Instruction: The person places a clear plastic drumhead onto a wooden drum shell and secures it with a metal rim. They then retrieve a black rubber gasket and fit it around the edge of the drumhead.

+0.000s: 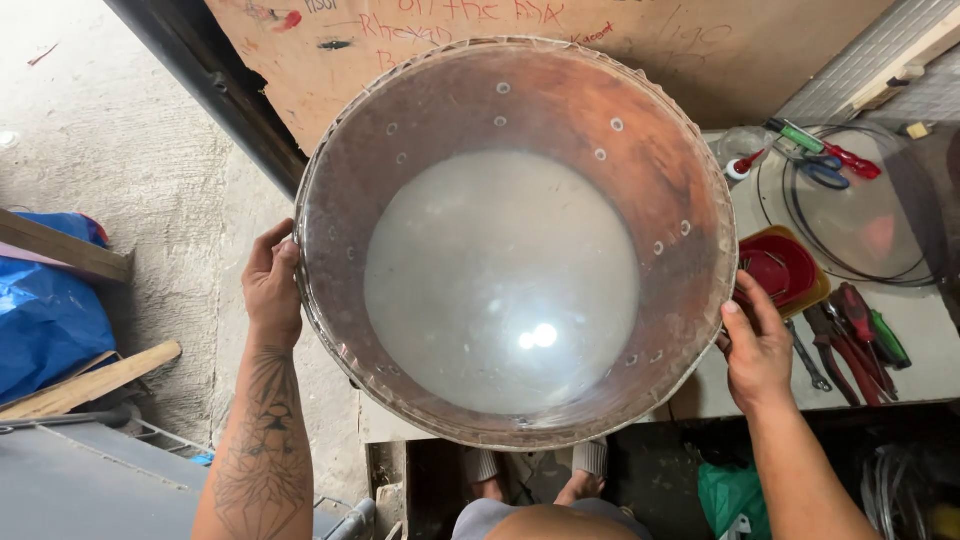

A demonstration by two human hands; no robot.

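Above the counter (930, 340), a large round drum shell (515, 240) with a translucent head is held up, open end toward the camera. The left hand (272, 285) grips its rim at nine o'clock and the right hand (757, 345) at four o'clock, fingers clenched on the edge. Drilled holes ring the wall, none carrying hardware, so fitting looks unfinished. Pliers (845, 345), scissors (822, 170) and a red tray (782, 268) lie at three o'clock.
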